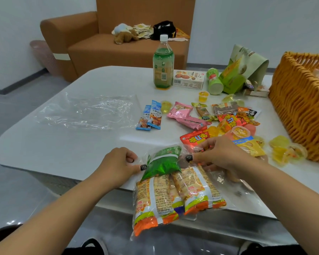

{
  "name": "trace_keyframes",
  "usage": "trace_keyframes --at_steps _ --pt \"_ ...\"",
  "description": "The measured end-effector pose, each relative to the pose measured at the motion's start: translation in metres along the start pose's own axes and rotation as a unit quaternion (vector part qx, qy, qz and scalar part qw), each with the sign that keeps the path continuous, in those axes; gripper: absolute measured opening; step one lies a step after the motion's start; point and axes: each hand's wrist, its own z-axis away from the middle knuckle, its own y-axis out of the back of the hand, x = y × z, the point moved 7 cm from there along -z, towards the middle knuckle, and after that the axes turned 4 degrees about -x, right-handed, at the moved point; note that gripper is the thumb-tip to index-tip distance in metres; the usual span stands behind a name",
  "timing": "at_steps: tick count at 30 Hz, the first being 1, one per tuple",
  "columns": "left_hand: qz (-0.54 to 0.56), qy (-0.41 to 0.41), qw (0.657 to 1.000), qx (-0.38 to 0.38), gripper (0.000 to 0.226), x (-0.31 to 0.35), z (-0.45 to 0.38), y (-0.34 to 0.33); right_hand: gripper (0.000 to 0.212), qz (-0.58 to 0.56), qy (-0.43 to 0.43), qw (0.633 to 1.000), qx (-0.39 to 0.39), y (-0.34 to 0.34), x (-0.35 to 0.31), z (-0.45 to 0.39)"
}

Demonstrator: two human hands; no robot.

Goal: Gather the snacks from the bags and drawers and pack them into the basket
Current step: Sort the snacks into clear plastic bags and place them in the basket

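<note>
A clear plastic bag point(217, 183) full of snacks hangs over the table's near edge. Inside it are a green packet point(163, 161) and several orange-and-white snack packs point(160, 197). My left hand point(118, 162) pinches the bag's mouth on the left side. My right hand point(219, 153) pinches the mouth on the right side. Loose snacks lie beyond my right hand: pink packets point(184, 115), red packets point(194, 138), jelly cups point(203, 95) and two blue coffee sachets point(151, 116). The woven orange basket point(300, 105) stands at the right edge.
An empty clear bag point(87, 111) lies flat on the white table point(63, 144) at left. A green drink bottle point(163, 65), a biscuit box point(189, 79), a green can point(214, 81) and a tipped green paper bag point(241, 69) stand at the back. A brown sofa point(103, 48) is behind.
</note>
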Motion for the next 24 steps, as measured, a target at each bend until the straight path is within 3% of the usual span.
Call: trace_keyframes --at_steps 4,8,11,14,17,21,24 --pt "0.050 -0.001 0.998 -0.029 0.067 0.003 -0.002 -0.005 0.026 -0.041 0.003 0.999 -0.001 -0.006 0.003 0.008" --pt "0.163 0.029 0.986 -0.024 0.062 0.000 -0.001 -0.003 0.029 -0.173 0.007 0.984 0.040 -0.009 0.016 0.014" --pt "0.237 0.048 0.970 0.003 0.059 0.000 0.000 -0.004 0.028 -0.327 -0.004 0.944 0.037 -0.014 0.021 0.015" --pt "0.267 0.033 0.963 0.006 0.054 0.011 0.003 -0.009 0.026 -0.407 0.003 0.913 0.022 -0.016 0.016 0.019" --pt "0.391 0.035 0.918 -0.049 0.081 0.020 0.004 -0.020 0.028 -0.456 0.026 0.889 0.018 -0.014 0.008 0.022" --pt "0.532 0.024 0.841 -0.093 0.056 0.034 0.003 -0.026 0.027 -0.469 0.067 0.880 0.029 -0.004 -0.002 0.023" --pt "0.572 -0.037 0.817 -0.060 0.040 0.049 0.000 -0.009 0.041 -0.487 0.095 0.868 0.007 0.006 -0.012 0.024"
